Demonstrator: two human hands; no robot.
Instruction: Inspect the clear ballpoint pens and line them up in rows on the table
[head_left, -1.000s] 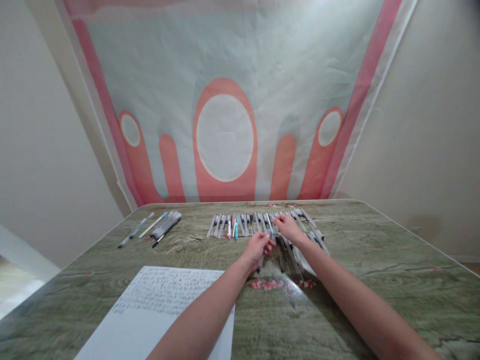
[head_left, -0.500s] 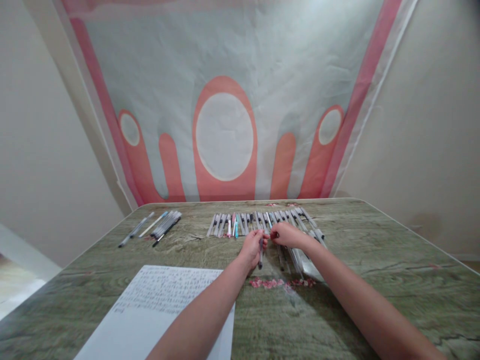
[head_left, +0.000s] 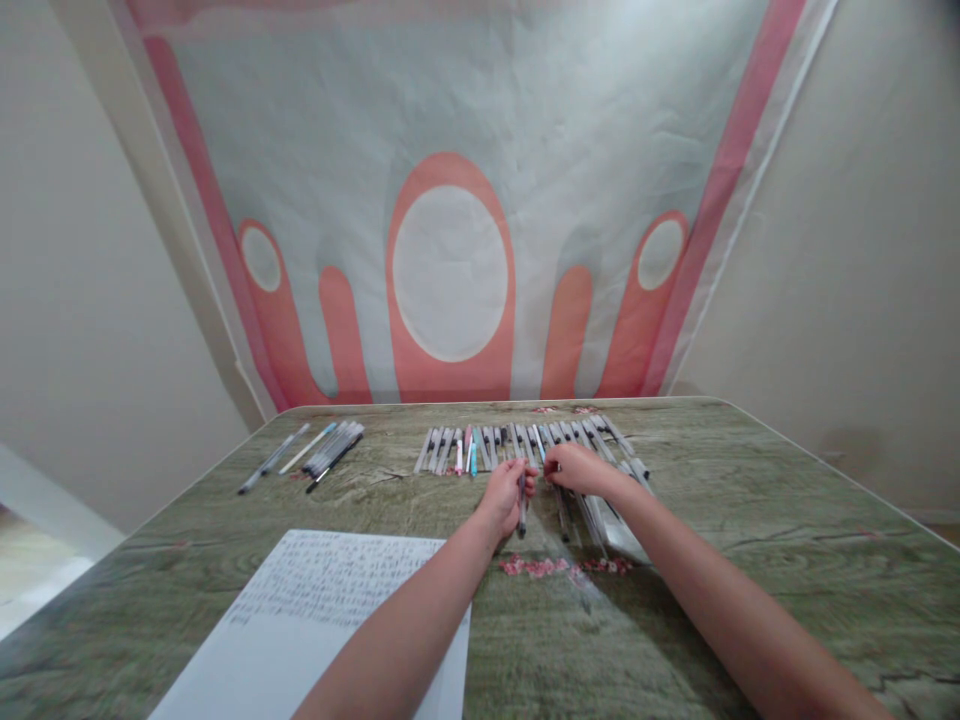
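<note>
My left hand point(head_left: 510, 492) is closed around a pen point(head_left: 522, 518), whose dark end points down toward me. Just to its right, my right hand point(head_left: 574, 468) has its fingers pinched together, palm down; whatever they hold, if anything, is hidden. A small gap separates the two hands. Behind them runs a long row of pens point(head_left: 442, 450), mostly clear-barrelled, with a pink and white one point(head_left: 460, 452) and a turquoise one point(head_left: 473, 452) among them. Under my right hand and forearm lie more pens point(head_left: 562, 515) and a clear plastic sleeve point(head_left: 621, 538).
A bundle of pens point(head_left: 335, 450) and a pair of separate pens point(head_left: 274, 460) lie at the table's left. A handwritten sheet of paper point(head_left: 300, 590) is under my left forearm. The wood-patterned table point(head_left: 750, 520) meets a wall hung with a printed sheet point(head_left: 450, 270).
My right hand has drawn slightly to the right, away from the left, widening the gap between them. My left hand stays in place with the pen.
</note>
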